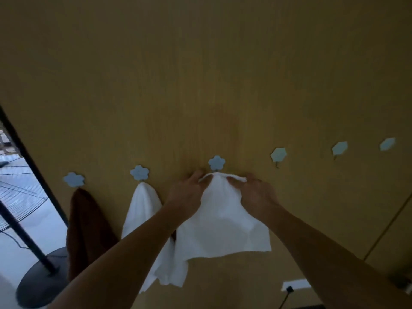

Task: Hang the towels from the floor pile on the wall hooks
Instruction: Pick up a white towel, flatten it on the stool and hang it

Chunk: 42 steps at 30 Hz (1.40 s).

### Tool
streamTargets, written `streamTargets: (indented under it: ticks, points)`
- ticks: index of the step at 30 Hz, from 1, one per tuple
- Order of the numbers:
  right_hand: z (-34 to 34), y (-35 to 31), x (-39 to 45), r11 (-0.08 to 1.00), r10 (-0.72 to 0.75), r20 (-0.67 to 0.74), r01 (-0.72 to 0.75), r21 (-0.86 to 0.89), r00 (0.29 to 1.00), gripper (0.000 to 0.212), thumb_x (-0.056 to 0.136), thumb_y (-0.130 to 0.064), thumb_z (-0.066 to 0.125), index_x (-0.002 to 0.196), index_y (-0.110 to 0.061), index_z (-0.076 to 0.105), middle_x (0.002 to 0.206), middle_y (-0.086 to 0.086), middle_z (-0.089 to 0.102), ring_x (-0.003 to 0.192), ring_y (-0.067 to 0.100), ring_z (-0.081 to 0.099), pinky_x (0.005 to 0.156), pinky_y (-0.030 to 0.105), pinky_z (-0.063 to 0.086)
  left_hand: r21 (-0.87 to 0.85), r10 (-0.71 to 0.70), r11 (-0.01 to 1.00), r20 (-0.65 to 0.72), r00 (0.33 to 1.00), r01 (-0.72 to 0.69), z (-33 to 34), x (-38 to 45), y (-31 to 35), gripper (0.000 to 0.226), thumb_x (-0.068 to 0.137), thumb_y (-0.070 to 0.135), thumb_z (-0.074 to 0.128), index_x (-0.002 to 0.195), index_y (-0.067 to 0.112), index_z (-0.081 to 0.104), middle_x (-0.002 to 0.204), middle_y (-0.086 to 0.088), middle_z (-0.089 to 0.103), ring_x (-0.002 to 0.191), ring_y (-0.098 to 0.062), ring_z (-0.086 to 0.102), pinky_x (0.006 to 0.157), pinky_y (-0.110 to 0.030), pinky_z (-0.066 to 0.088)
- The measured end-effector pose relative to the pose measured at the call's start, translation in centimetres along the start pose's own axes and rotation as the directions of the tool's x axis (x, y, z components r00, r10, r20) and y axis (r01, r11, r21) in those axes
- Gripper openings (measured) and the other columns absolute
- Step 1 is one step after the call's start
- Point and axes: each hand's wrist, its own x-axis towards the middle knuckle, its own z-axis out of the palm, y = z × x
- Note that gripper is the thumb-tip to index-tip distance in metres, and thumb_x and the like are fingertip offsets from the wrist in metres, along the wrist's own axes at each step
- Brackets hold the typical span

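Note:
A white towel (223,221) hangs in front of the wooden wall, its top edge bunched just under a blue flower-shaped hook (216,162). My left hand (187,192) pinches the towel's top on the left, and my right hand (252,195) pinches it on the right. Whether the cloth is caught on the hook cannot be told. Another white towel (140,210) hangs from the flower hook (139,172) to the left. A brown towel (87,230) hangs from the leftmost flower hook (74,179). The floor pile is out of view.
Three bare blue hexagon hooks (278,155) (339,148) (387,144) follow to the right. A black fan stand with a round base (40,284) stands at lower left by a glass door. A white wall socket (294,285) with a black plug sits low on the wall.

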Motion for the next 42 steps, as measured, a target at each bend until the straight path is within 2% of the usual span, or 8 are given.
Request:
streamTargets:
  ticks: [5,8,13,17,20,26,38,42]
  points:
    - [1.3,-0.8,0.1,0.993,0.029,0.156,-0.047,0.111,0.987,0.054,0.096,-0.011,0.043,0.146,-0.031,0.044,0.132,0.012,0.051,0.115,0.036,0.055,0.094,0.039,0.045,-0.406,-0.181,0.901,-0.035,0.983,0.152,2.2,-0.1,1.8,0.046,0.103,0.013,0.043,0.148,0.021,0.042,0.148,-0.001,0.046,0.126,-0.025,0.052,0.105,-0.036,0.045]
    - [2.9,-1.6,-0.1,0.959,0.008,0.033,-0.017,0.282,0.999,0.033,0.100,-0.020,0.045,0.126,-0.022,0.065,0.112,0.007,0.066,0.103,0.026,0.064,0.083,0.030,0.047,-0.563,-0.320,0.785,-0.014,0.947,0.257,3.2,0.2,3.3,0.040,0.105,0.023,0.038,0.142,0.022,0.052,0.135,0.003,0.059,0.121,-0.017,0.057,0.094,-0.018,0.038]
    - [3.5,-2.1,-0.1,0.921,0.030,-0.031,-0.016,0.390,0.999,0.021,0.096,-0.031,0.054,0.108,-0.032,0.071,0.103,0.000,0.064,0.105,0.020,0.055,0.085,0.033,0.045,-0.278,-0.331,0.927,-0.287,0.899,0.252,3.2,1.0,4.0,0.020,0.095,0.027,0.055,0.105,0.028,0.073,0.111,0.007,0.068,0.102,-0.023,0.062,0.084,-0.036,0.048]
    - [3.4,-1.8,0.0,0.940,0.046,-0.001,-0.043,0.340,0.999,0.024,0.094,-0.026,0.054,0.109,-0.036,0.069,0.105,-0.002,0.059,0.106,0.020,0.049,0.091,0.038,0.043,-0.292,-0.387,0.904,-0.245,0.889,0.313,3.1,1.2,4.9,0.023,0.092,0.019,0.052,0.090,0.021,0.076,0.101,0.001,0.070,0.095,-0.026,0.064,0.076,-0.032,0.043]
    - [3.5,-1.7,-0.2,0.671,0.025,0.141,-0.121,0.731,0.990,0.020,0.099,-0.019,0.049,0.097,-0.023,0.068,0.091,-0.005,0.066,0.085,0.010,0.059,0.074,0.025,0.044,-0.600,-0.504,0.686,0.016,0.863,0.411,3.1,0.7,5.6,0.028,0.097,0.014,0.048,0.097,0.013,0.075,0.089,-0.002,0.073,0.084,-0.022,0.068,0.070,-0.027,0.044]
    - [4.2,-1.7,-1.7,0.432,-0.025,0.304,-0.264,0.863,0.952,0.029,0.096,-0.012,0.049,0.123,-0.017,0.058,0.113,-0.004,0.063,0.111,0.016,0.060,0.086,0.025,0.046,-0.847,-0.472,0.107,0.417,0.777,0.520,3.0,-1.3,7.3,0.033,0.103,0.013,0.043,0.131,0.015,0.059,0.122,-0.007,0.066,0.111,-0.024,0.064,0.101,-0.046,0.051]
    - [0.0,-4.0,-3.9,0.759,0.050,0.114,-0.112,0.641,0.992,0.039,0.093,-0.016,0.060,0.131,-0.022,0.060,0.115,0.002,0.062,0.108,0.018,0.059,0.089,0.027,0.046,-0.677,-0.567,0.508,0.203,0.798,0.533,-1.9,-6.2,3.5,0.030,0.097,0.021,0.056,0.125,0.015,0.065,0.125,-0.003,0.066,0.115,-0.023,0.062,0.099,-0.029,0.046]
    - [-1.2,-9.2,-5.1,0.840,-0.073,-0.006,0.065,0.539,0.997,0.016,0.086,-0.008,0.057,0.084,-0.022,0.065,0.081,-0.002,0.060,0.076,0.017,0.059,0.067,0.034,0.046,-0.594,-0.568,0.632,0.080,0.819,0.497,-3.7,-10.7,-0.7,0.028,0.095,0.026,0.060,0.122,0.021,0.066,0.119,0.000,0.069,0.113,-0.020,0.062,0.098,-0.030,0.046]
